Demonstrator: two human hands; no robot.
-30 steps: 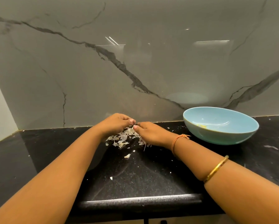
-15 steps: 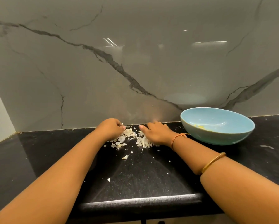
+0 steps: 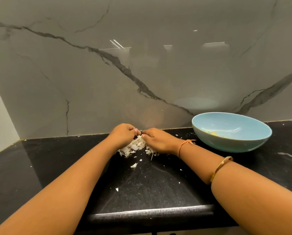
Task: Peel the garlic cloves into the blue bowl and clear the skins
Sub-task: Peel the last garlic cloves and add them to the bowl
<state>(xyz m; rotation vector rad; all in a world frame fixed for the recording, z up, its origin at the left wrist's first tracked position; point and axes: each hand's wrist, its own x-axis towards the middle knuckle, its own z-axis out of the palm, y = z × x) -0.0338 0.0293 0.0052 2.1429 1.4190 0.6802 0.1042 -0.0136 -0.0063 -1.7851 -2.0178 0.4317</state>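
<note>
A heap of white garlic skins (image 3: 137, 145) lies on the black counter near the back wall. My left hand (image 3: 123, 135) and my right hand (image 3: 160, 141) close in on the heap from both sides, fingers curled round it and fingertips meeting above it. The blue bowl (image 3: 233, 143) stands to the right of my right hand, apart from it, with some pale yellow peeled garlic (image 3: 213, 133) at its bottom.
Stray skin bits lie in front of the heap (image 3: 133, 165), nearer to me (image 3: 117, 189) and by the bowl (image 3: 182, 136). A grey veined marble wall (image 3: 141, 73) rises right behind the hands. The counter's front edge (image 3: 150, 212) is close to me.
Half a second ago my hands were spread apart with the skins scattered between them. They have since drawn together, pushing the skins into a tighter heap.
</note>
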